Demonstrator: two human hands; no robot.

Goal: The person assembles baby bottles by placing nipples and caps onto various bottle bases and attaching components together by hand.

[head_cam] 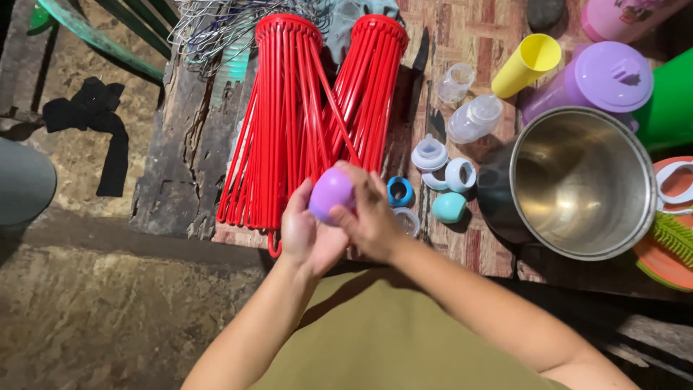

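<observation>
**A:** What sits at the centre?

**B:** A rounded purple cap [330, 193], dome-shaped, held up over the near edge of the wooden bench [180, 166]. The left hand [307, 232] cups it from below, fingers curled up along its left side. The right hand [369, 211] grips it from the right, thumb and fingertips pressed on the dome. Both hands are closed on it; its underside is hidden by the palms.

**A:** And just around it?

**B:** At twelve o'clock, two bundles of red plastic hangers [303, 115] lie fanned on the bench, their lower ends partly behind the hands. At three o'clock, close by: a blue ring [399, 191], a clear ring [408, 220] half hidden by the right hand, a teal cap [449, 207], a white ring [460, 175] and a white bottle nipple collar [430, 153].

**A:** Farther out?

**B:** At two o'clock, two clear baby bottles [473, 119] and a yellow cup [527, 65] lying on its side. At three o'clock, a big steel pot [581, 184]; above it a lilac lidded jug [599, 83]. A green container [671, 101] and an orange plate [668, 253] are cut off by the right edge. At eleven o'clock, a tangle of wire hangers [209, 32], hard to make out. At nine o'clock, a black cloth [101, 130] on the ground.
</observation>
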